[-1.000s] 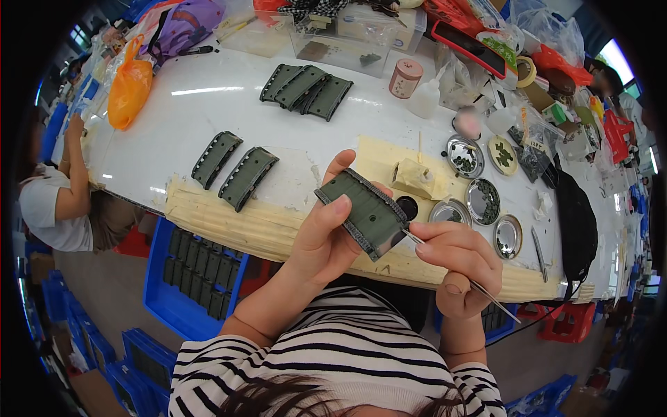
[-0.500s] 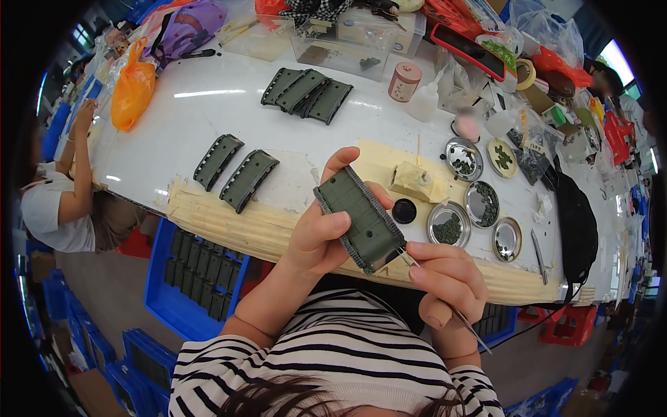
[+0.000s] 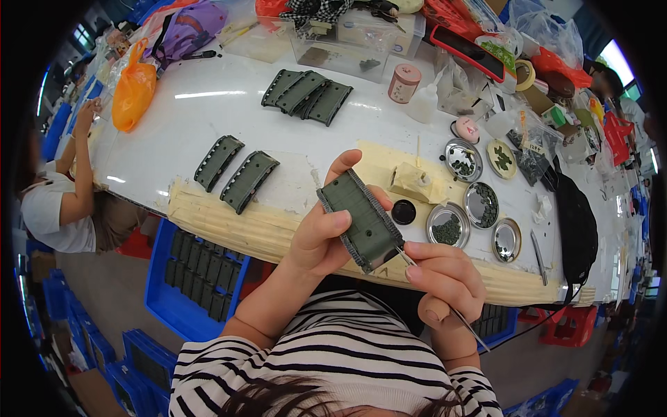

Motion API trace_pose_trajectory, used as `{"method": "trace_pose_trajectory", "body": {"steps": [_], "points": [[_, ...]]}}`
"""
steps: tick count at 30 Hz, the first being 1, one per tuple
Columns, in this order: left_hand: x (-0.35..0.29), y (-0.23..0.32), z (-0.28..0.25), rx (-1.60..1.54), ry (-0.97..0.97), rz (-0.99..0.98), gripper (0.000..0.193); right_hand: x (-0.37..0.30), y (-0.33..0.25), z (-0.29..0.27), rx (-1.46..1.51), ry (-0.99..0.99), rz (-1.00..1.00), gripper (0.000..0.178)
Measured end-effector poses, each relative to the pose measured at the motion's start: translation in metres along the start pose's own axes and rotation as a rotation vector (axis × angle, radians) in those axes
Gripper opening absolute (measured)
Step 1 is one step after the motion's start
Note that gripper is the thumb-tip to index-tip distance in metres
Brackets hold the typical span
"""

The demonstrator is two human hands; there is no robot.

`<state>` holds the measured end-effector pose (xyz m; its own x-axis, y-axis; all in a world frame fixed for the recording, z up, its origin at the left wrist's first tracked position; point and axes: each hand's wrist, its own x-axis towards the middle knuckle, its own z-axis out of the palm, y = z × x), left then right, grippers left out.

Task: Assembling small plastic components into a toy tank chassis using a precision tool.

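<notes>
My left hand [image 3: 316, 236] grips a dark green curved plastic part [image 3: 360, 215] with ridged edges and small holes, tilted above the table's front edge. In my right hand [image 3: 448, 278] is a pair of metal tweezers [image 3: 460, 318], closed between thumb and fingers. Its tips meet the lower right end of the green part; whether they pinch something small there I cannot tell. Two similar green parts [image 3: 219, 162] lie on the table to the left, and several more overlap in a pile [image 3: 306, 95] farther back.
Round metal dishes [image 3: 448, 226] with small green pieces stand right of my hands, beside a black-topped round pot [image 3: 404, 212] and a taped block [image 3: 419, 182]. A knife-like tool [image 3: 538, 257] lies farther right. A blue crate [image 3: 158, 288] of green parts sits below left. Another person [image 3: 59, 201] sits at left.
The green part and both hands have shifted very slightly. The tweezer tips stay at the same end of the part.
</notes>
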<state>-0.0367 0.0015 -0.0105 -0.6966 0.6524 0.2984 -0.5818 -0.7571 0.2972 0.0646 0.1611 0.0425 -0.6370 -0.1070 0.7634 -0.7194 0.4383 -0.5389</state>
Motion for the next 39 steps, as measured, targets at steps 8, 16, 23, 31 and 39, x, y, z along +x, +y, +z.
{"method": "trace_pose_trajectory", "body": {"steps": [8,16,23,31,39], "points": [[-0.004,-0.005,0.001,-0.148,-0.005,-0.045,0.073,0.009,-0.013,-0.006,-0.041,-0.075,0.055,0.029],[-0.004,-0.006,0.005,-0.190,-0.005,-0.077,0.071,0.006,-0.015,-0.008,-0.055,-0.084,0.034,0.032],[-0.004,-0.005,0.006,-0.156,0.015,-0.085,0.071,0.007,-0.015,-0.009,-0.051,-0.087,0.028,0.036],[-0.002,0.001,0.015,-0.520,0.105,-0.210,0.052,0.010,-0.013,-0.005,0.000,0.127,0.018,0.038],[-0.003,-0.001,0.023,-0.814,0.297,-0.259,0.058,0.009,-0.008,-0.003,-0.072,0.010,-0.018,0.046]]}}
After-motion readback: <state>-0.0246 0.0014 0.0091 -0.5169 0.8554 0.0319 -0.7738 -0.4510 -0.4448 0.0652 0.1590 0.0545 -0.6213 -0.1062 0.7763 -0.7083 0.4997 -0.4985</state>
